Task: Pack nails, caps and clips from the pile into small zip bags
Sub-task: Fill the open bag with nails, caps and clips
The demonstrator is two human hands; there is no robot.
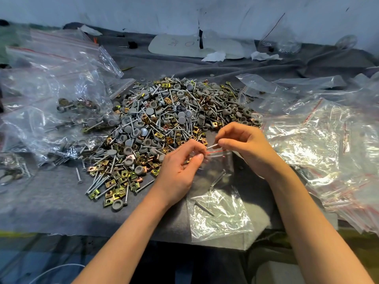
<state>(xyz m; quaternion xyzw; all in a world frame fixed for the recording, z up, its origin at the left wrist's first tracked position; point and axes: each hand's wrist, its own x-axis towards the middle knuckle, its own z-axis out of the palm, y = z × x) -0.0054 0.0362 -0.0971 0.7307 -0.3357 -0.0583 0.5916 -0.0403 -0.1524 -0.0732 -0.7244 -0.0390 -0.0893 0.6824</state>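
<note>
A big pile (164,124) of silver nails, grey round caps and brass-coloured square clips covers the middle of the grey cloth. Just in front of it hangs a small clear zip bag (217,193) with a red strip along its mouth. My left hand (180,169) pinches the left side of the bag's mouth. My right hand (244,144) pinches a nail (211,146) at the mouth, its tip pointing left toward the opening. At least two nails lie inside the bag.
Filled zip bags (61,111) are heaped on the left. A spread of flat empty zip bags (320,144) lies on the right. A white board (196,46) and crumpled tissues sit at the back. The table's front edge (82,232) runs below my forearms.
</note>
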